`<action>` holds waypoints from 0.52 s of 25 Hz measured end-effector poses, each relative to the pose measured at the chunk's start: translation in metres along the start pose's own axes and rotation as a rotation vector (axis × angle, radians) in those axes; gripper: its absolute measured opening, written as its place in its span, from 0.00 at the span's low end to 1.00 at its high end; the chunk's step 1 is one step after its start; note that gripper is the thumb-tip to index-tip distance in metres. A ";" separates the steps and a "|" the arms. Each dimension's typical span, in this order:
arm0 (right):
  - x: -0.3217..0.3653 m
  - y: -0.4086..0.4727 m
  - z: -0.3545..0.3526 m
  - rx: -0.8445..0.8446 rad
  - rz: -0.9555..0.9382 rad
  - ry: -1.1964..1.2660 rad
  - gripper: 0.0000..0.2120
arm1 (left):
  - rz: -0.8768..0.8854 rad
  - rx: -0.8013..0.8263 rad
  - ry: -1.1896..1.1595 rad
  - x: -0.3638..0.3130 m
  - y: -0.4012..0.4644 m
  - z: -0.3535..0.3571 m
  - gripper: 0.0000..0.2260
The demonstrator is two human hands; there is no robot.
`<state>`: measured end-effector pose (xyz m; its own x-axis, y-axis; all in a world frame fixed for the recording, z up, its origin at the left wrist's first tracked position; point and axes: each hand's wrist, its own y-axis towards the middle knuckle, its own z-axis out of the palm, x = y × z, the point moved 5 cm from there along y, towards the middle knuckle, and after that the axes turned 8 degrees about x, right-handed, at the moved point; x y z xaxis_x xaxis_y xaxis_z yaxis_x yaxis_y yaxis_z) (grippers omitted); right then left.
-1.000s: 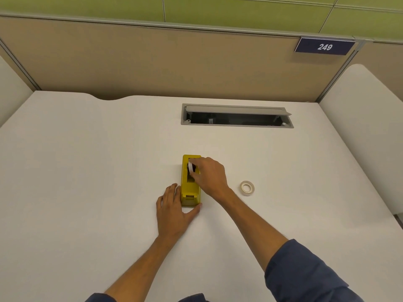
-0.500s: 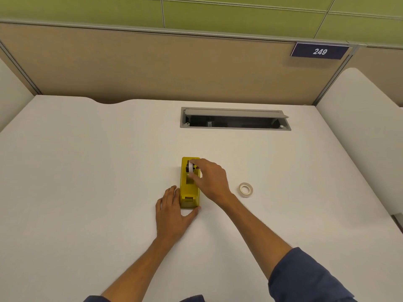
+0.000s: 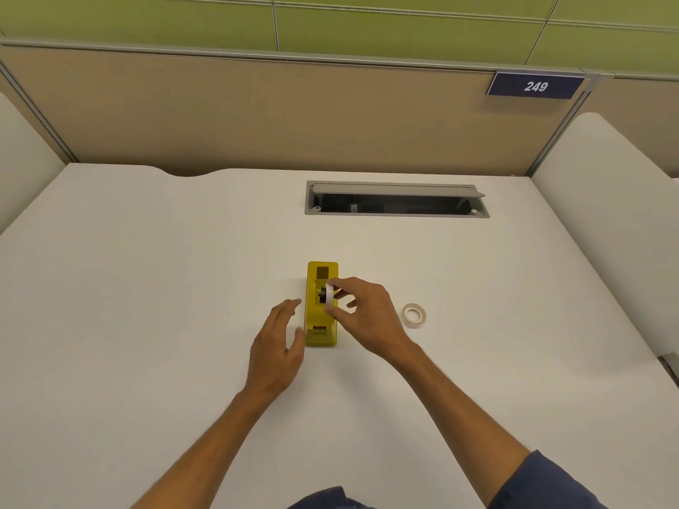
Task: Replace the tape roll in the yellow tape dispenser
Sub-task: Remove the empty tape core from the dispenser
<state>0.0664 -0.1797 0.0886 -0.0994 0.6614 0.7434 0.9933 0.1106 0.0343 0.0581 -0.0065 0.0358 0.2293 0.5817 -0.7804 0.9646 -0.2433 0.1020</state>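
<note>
**Roll at the cradle, dispenser unsteadied**

We hold a white tape roll [image 3: 329,296] on its black hub pinched between the thumb and fingers of our right hand [image 3: 369,317], right at the open cradle of the yellow tape dispenser [image 3: 322,304]; whether the hub sits in its slots or is lifting out, we cannot tell. The dispenser stands on the white desk [image 3: 147,288], near its middle, long axis running away from us; our left hand [image 3: 279,343] is open, fingers spread, just beside the dispenser's left wall and seemingly gripping nothing. A second tape roll [image 3: 414,315] lies flat on the desk to the right, apart from everything.

The risks, as we judge them: with the left hand loose, any sideways pull on the roll may tip or slide the dispenser; a tilted hub may jam against the cradle walls; the pinch is narrow, so the roll could slip and wheel off across the desk; the cutter at the near end may catch a finger; and the two rolls look alike, so we may confuse them.
</note>
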 end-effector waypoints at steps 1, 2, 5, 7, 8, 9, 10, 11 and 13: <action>0.001 -0.004 0.000 0.009 -0.008 0.030 0.21 | 0.013 -0.016 -0.064 -0.010 0.000 -0.004 0.17; 0.003 -0.008 -0.001 0.016 -0.015 0.052 0.21 | 0.013 -0.011 -0.129 -0.019 0.000 -0.007 0.16; 0.008 -0.018 -0.005 0.021 -0.040 0.095 0.20 | 0.002 0.065 -0.270 -0.039 0.001 -0.008 0.17; 0.011 -0.022 -0.009 0.023 -0.053 0.120 0.20 | -0.006 0.103 -0.302 -0.047 0.000 -0.007 0.17; 0.013 -0.024 -0.011 0.023 -0.059 0.130 0.19 | -0.012 0.107 -0.314 -0.050 0.000 -0.007 0.17; 0.015 -0.025 -0.013 0.022 -0.066 0.139 0.19 | -0.020 0.108 -0.327 -0.052 0.000 -0.008 0.16; 0.016 -0.027 -0.015 0.018 -0.072 0.146 0.19 | -0.029 0.110 -0.337 -0.055 0.000 -0.009 0.16; 0.017 -0.028 -0.016 0.013 -0.079 0.153 0.19 | -0.036 0.115 -0.340 -0.057 0.000 -0.009 0.16; 0.018 -0.030 -0.019 0.008 -0.085 0.159 0.18 | -0.032 0.130 -0.336 -0.062 0.000 -0.011 0.17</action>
<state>0.0357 -0.1856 0.1139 -0.1713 0.5238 0.8344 0.9812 0.1671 0.0965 0.0454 -0.0340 0.0905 0.1227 0.3081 -0.9434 0.9409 -0.3384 0.0118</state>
